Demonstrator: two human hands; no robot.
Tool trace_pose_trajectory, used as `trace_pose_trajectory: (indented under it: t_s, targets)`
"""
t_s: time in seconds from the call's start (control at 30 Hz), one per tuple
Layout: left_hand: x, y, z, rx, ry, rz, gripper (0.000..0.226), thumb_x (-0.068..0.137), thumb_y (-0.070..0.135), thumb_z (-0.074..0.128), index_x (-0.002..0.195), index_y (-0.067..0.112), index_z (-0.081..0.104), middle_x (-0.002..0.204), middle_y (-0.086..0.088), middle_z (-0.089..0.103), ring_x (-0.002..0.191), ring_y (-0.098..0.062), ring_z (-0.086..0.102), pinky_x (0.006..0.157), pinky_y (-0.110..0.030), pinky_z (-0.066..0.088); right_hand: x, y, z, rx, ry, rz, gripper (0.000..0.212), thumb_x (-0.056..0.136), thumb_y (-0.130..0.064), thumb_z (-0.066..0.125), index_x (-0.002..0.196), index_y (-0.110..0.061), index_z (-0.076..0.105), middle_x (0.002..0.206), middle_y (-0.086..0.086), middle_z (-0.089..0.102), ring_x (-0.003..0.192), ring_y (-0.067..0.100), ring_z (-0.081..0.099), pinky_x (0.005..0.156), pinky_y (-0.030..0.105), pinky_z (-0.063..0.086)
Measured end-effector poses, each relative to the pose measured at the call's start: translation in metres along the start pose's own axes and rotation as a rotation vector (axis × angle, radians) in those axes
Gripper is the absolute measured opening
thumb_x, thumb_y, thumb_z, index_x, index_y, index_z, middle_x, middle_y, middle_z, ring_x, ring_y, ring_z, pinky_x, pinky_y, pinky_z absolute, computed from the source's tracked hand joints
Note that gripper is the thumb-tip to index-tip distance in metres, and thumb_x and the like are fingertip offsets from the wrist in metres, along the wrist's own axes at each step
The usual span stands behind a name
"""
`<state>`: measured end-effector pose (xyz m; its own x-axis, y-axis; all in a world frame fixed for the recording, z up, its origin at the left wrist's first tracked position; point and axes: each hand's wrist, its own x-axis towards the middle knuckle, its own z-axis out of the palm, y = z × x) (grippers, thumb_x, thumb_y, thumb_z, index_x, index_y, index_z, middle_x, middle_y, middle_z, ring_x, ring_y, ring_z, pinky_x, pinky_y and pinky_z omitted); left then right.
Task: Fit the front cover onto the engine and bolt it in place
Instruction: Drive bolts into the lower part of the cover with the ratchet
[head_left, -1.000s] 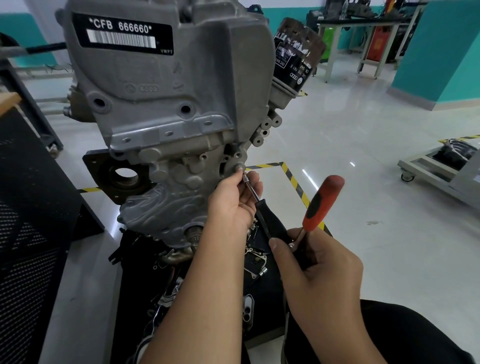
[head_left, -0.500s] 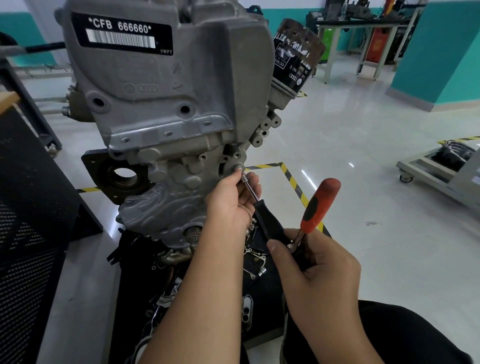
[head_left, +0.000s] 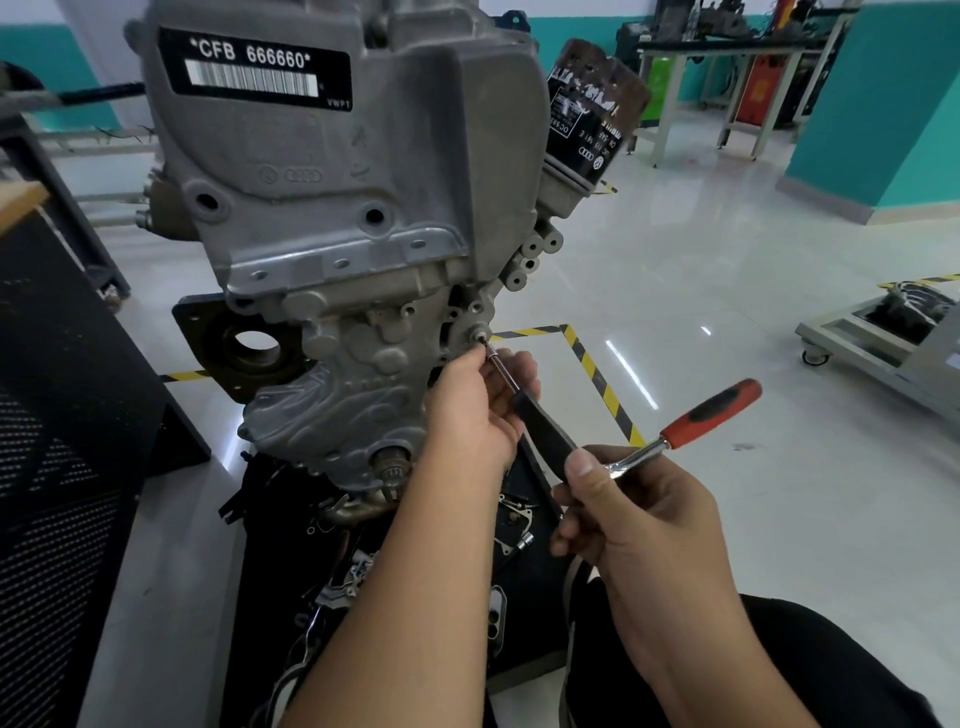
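Observation:
The grey cast front cover (head_left: 332, 208) sits against the engine, with a black "CFB 666660" label at its top. A bolt (head_left: 477, 332) sits in a boss at the cover's lower right edge. My left hand (head_left: 475, 405) pinches the thin steel extension bar (head_left: 501, 366) whose tip is on that bolt. The bar widens into a black grip (head_left: 540, 434) running down to my right hand (head_left: 636, 512), which holds the head end of a ratchet wrench with a red and black handle (head_left: 714, 410) pointing up and right.
A black oil filter (head_left: 592, 117) sticks out at the engine's upper right. A black perforated cabinet (head_left: 57, 441) stands close on the left. Loose parts lie on the black stand (head_left: 363, 571) under the engine. A wheeled trolley (head_left: 883, 343) and workbenches (head_left: 737, 67) stand on the floor to the right.
The ratchet's red handle has swung down and to the right, now lying flatter. My left hand stays on the extension bar at the bolt.

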<state>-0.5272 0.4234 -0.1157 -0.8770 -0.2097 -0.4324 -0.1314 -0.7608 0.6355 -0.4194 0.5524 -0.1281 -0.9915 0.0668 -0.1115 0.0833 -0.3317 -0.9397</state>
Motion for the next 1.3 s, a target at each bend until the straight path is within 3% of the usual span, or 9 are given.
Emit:
trace_pose_trajectory:
  t_s: [0.27, 0.37, 0.47, 0.63, 0.83, 0.97, 1.07, 1.2, 1.3]
  targets:
    - [-0.056, -0.014, -0.022, 0.319, -0.207, -0.133, 0.033, 0.106, 0.019, 0.044, 0.136, 0.006, 0.051, 0.107, -0.01, 0.077, 0.057, -0.023, 0.068, 0.046, -0.025, 0.043, 0.003, -0.011, 0.007, 0.417, 0.01, 0.402, 0.028, 0.09, -0.019, 0.073, 0.071, 0.001, 0.077, 0.059, 0.012, 0.059, 0.049, 0.014, 0.059, 0.044, 0.022, 0.05]
    - [-0.067, -0.012, -0.026, 0.467, -0.161, -0.12, 0.025, 0.108, 0.018, 0.045, 0.118, 0.003, 0.062, 0.092, -0.01, 0.078, 0.04, -0.019, 0.055, 0.037, -0.019, 0.037, -0.004, -0.001, 0.015, 0.358, -0.005, 0.365, 0.023, 0.096, -0.016, 0.07, 0.096, 0.007, 0.071, 0.063, 0.012, 0.062, 0.054, 0.015, 0.061, 0.047, 0.025, 0.053]
    - [-0.075, -0.006, -0.028, 0.463, -0.118, -0.147, 0.022, 0.107, 0.015, 0.047, 0.097, 0.005, 0.064, 0.082, -0.011, 0.075, 0.064, -0.024, 0.065, 0.043, -0.021, 0.042, -0.011, 0.009, 0.022, 0.111, 0.008, 0.21, 0.015, 0.097, -0.015, 0.07, 0.096, 0.0, 0.069, 0.07, 0.009, 0.068, 0.057, 0.016, 0.065, 0.057, 0.032, 0.059]
    - [-0.079, -0.006, -0.023, 0.309, -0.075, -0.072, 0.012, 0.1, 0.008, 0.061, 0.093, -0.001, 0.063, 0.073, -0.012, 0.067, 0.058, -0.024, 0.069, 0.051, -0.032, 0.057, -0.029, 0.013, 0.026, -0.561, 0.102, -0.291, 0.018, 0.093, -0.021, 0.073, 0.098, -0.034, 0.062, 0.087, -0.014, 0.07, 0.076, -0.005, 0.066, 0.061, 0.008, 0.048]
    - [-0.085, -0.014, -0.033, 0.295, -0.052, -0.091, 0.027, 0.101, 0.025, 0.062, 0.08, 0.008, 0.06, 0.059, -0.004, 0.067, 0.044, -0.016, 0.063, 0.037, -0.017, 0.039, -0.03, 0.01, 0.024, -0.455, 0.223, -0.171, 0.02, 0.101, -0.018, 0.061, 0.083, -0.026, 0.061, 0.074, -0.003, 0.073, 0.07, 0.013, 0.072, 0.07, 0.035, 0.06]
    - [-0.085, -0.016, -0.027, 0.224, -0.052, -0.094, 0.022, 0.101, 0.022, 0.062, 0.086, 0.007, 0.06, 0.055, -0.004, 0.067, 0.044, -0.014, 0.066, 0.054, -0.028, 0.05, -0.032, 0.008, 0.031, -0.411, 0.221, -0.18, 0.017, 0.094, -0.031, 0.071, 0.081, -0.029, 0.06, 0.075, -0.011, 0.067, 0.068, 0.001, 0.064, 0.056, 0.015, 0.043]
    - [-0.084, -0.017, -0.023, 0.157, -0.065, -0.09, 0.017, 0.101, 0.016, 0.062, 0.091, 0.003, 0.061, 0.057, -0.008, 0.066, 0.052, -0.017, 0.067, 0.046, -0.029, 0.057, -0.026, 0.011, 0.031, -0.397, 0.122, -0.163, 0.021, 0.091, -0.028, 0.074, 0.079, -0.033, 0.058, 0.072, -0.013, 0.065, 0.068, -0.016, 0.059, 0.053, 0.004, 0.041]
    - [-0.085, -0.017, -0.021, 0.14, -0.073, -0.109, 0.021, 0.105, 0.023, 0.055, 0.098, 0.005, 0.064, 0.075, -0.01, 0.067, 0.069, -0.021, 0.063, 0.06, -0.032, 0.055, -0.017, 0.01, 0.029, -0.361, 0.133, -0.148, 0.009, 0.097, -0.027, 0.067, 0.09, -0.022, 0.065, 0.08, -0.008, 0.066, 0.072, 0.004, 0.063, 0.054, 0.013, 0.039]
    - [-0.088, -0.018, -0.027, 0.365, -0.077, -0.15, 0.029, 0.104, 0.031, 0.052, 0.086, 0.013, 0.066, 0.06, -0.002, 0.066, 0.044, -0.016, 0.051, 0.048, -0.021, 0.04, -0.009, 0.004, 0.022, -0.166, 0.166, -0.061, 0.021, 0.101, -0.025, 0.063, 0.094, -0.006, 0.068, 0.081, 0.009, 0.073, 0.071, 0.024, 0.068, 0.064, 0.032, 0.054]
